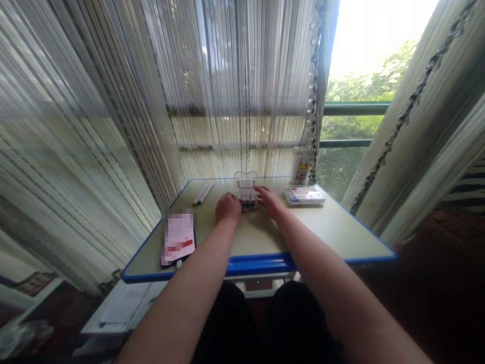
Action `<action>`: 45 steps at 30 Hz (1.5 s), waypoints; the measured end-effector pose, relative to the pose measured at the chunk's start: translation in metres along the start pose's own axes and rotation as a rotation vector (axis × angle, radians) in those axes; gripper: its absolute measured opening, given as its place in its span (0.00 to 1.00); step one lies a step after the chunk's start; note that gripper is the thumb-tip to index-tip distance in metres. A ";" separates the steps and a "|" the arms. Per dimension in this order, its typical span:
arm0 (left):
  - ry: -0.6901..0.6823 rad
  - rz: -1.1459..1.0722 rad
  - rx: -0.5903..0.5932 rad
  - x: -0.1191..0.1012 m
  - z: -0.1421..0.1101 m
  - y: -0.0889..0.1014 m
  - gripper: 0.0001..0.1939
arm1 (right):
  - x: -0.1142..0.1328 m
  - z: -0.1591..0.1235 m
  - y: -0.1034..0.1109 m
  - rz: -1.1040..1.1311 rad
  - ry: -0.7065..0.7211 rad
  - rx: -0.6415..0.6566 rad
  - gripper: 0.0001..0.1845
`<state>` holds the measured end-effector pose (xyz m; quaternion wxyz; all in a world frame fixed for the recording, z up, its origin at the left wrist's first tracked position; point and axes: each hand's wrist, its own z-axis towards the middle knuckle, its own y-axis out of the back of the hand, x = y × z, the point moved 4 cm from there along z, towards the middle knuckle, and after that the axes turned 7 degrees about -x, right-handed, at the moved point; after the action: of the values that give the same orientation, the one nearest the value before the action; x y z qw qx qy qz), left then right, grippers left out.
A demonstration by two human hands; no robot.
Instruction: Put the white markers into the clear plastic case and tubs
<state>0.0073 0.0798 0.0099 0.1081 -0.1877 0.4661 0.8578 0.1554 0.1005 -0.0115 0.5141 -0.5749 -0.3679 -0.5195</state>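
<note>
Marker box (247, 201) stands mid-desk (333, 227), lid up, braced between the curled left hand (228, 207) and flatter right hand (270, 200); true grasp cannot be told.

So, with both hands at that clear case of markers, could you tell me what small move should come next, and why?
Probably lift one marker out with the right hand while the left hand steadies the marker case. Both hands rest against the case, its lid stands open behind, and two markers already lie loose on the desk to the left.
</note>
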 end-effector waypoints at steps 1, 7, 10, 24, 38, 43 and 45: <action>-0.001 0.005 0.027 0.000 0.000 -0.002 0.15 | 0.000 0.000 0.000 -0.013 0.003 0.000 0.18; 0.004 -0.005 0.064 0.002 0.002 -0.005 0.14 | 0.004 -0.003 0.000 -0.063 0.034 -0.003 0.22; -0.003 -0.004 0.066 0.001 0.002 -0.005 0.14 | 0.005 -0.003 0.002 -0.074 0.024 -0.043 0.22; -0.028 -0.010 0.085 -0.002 0.002 -0.002 0.15 | 0.007 -0.007 -0.003 0.023 -0.013 0.013 0.16; -0.022 0.149 -0.025 0.010 0.008 0.008 0.19 | 0.002 -0.003 0.001 -0.037 -0.016 -0.005 0.14; 0.130 0.329 0.128 0.028 0.016 -0.001 0.29 | 0.002 -0.005 0.000 -0.004 -0.026 0.024 0.13; 0.181 0.368 0.151 0.034 0.019 -0.003 0.31 | 0.002 -0.006 -0.001 0.017 -0.031 0.041 0.12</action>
<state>-0.0262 0.0980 0.0029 -0.0788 -0.1671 0.5632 0.8054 0.1537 0.0942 -0.0095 0.5243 -0.5754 -0.3813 -0.4986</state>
